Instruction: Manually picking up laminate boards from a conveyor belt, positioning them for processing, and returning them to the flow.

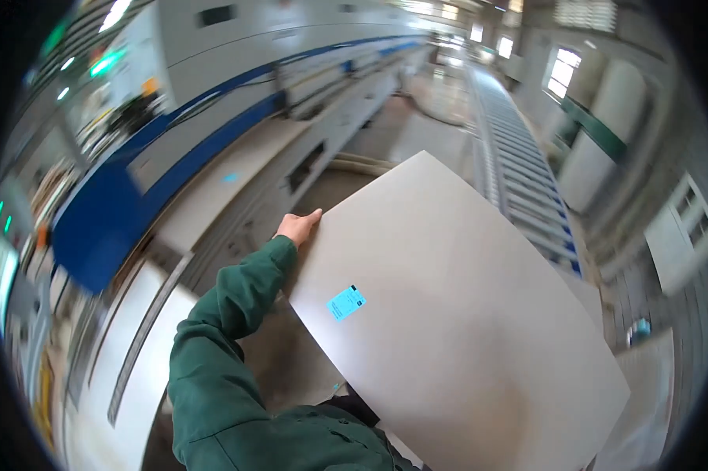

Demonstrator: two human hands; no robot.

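Note:
A large white rectangular board (456,290) fills the middle and right of the head view, tilted in front of my body. Near its left edge a blue printed label (345,303) is stuck on the glossy face. My left hand (297,226), in a green sleeve, grips that left edge towards the far corner, thumb on the edge and fingers curled out of sight behind it. My right hand and forearm do not show.
A long grey and blue machine (236,125) runs along the left. To the right of the board, a roller conveyor (527,165) stretches away. White panels (138,345) lie at the lower left; another board (648,392) stands at the lower right. A white cylindrical tank (605,133) stands by the right wall.

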